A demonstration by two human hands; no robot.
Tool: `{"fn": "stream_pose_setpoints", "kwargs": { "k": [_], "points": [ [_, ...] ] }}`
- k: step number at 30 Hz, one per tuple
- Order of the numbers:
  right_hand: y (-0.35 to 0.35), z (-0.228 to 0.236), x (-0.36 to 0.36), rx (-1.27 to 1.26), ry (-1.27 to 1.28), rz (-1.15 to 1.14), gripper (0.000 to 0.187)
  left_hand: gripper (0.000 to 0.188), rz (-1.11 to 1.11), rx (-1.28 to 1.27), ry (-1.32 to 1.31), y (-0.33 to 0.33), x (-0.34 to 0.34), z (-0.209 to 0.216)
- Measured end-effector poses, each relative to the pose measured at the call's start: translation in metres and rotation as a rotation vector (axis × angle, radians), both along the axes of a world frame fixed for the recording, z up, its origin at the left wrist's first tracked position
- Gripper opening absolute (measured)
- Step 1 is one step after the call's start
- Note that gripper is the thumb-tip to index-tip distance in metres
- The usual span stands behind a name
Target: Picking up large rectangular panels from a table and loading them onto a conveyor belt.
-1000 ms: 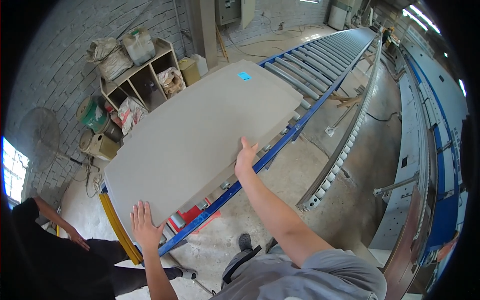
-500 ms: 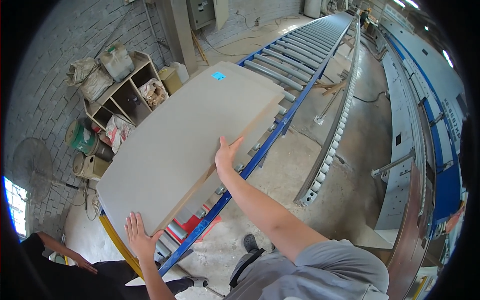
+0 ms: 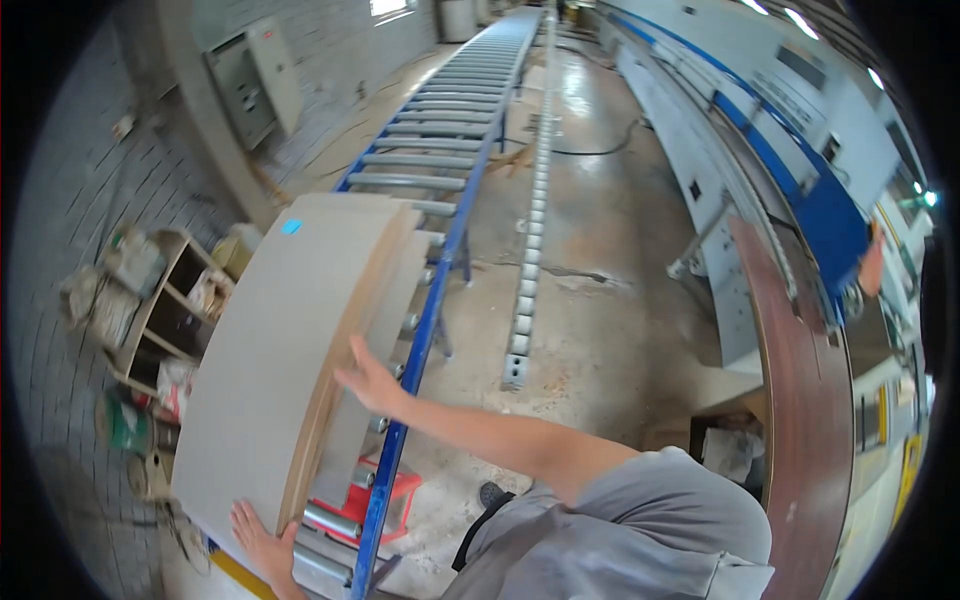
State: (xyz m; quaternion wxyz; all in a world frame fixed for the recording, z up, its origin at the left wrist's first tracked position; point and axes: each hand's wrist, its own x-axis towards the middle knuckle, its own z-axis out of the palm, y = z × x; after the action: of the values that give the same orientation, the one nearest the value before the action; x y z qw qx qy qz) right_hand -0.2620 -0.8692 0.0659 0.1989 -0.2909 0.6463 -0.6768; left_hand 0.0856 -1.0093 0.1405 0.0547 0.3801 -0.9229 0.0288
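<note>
A large grey board (image 3: 270, 330) with brown edges and a small blue sticker lies on other boards on the roller conveyor. My left hand (image 3: 262, 548) rests on its near end, fingers spread over the top face and thumb by the edge. Further along the right-hand long edge, my right hand (image 3: 372, 382) touches the brown side with thumb and fingers apart. Neither hand is closed around anything. A lower board (image 3: 352, 435) sticks out to the right beneath the upper one.
The blue-railed roller conveyor (image 3: 440, 130) runs far ahead. Right of it stands a narrow wheel track (image 3: 525, 300), then a long blue and white machine (image 3: 740, 130). An open shelf (image 3: 170, 320) is at left. Under the conveyor sits a red stool (image 3: 405, 490).
My view has swung to the right, so the conveyor and boards appear further left. The other person at lower left is out of view. Both hands remain at the board's edge.
</note>
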Motion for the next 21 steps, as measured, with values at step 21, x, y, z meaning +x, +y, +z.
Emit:
{"fn": "stream_pose_setpoints", "kwargs": {
  "k": [21],
  "points": [
    [0.505,-0.017,0.174,-0.099,-0.517,-1.121,0.029,0.036,-1.303,0.651,-0.084,0.302,-0.255,-0.062]
  ]
}}
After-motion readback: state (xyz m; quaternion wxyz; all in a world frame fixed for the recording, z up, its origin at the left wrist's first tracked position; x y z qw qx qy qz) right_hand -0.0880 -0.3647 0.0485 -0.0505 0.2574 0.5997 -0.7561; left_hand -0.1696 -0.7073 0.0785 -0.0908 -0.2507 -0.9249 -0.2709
